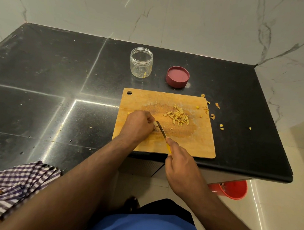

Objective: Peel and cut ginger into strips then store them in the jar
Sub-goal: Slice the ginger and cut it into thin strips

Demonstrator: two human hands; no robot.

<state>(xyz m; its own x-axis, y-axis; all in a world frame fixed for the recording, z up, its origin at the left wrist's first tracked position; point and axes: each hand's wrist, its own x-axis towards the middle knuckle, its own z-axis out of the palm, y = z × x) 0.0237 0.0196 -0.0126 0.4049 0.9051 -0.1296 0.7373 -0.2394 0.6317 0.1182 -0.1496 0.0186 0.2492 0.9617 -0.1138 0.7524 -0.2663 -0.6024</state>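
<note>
Left hand (140, 125) fisted knuckles-up on ginger (mostly hidden), right hand (181, 167) gripping the knife (161, 130), both fingers curled.

Lighting: dim, warm, from overhead. Glossy black stone countertop (60, 84) shows streak glare along tile seams, brightest approx. centre-left. White marble-veined wall (189, 19) evenly lit, slightly grey. Soft shadow under the forearms and at the near edge of the rectangular wooden cutting board (190, 144). Wide-angle distortion: counter edges bow and splay toward frame corners. Focus sharp at centre; purple-white checked cloth (19, 183) slightly soft.
</note>
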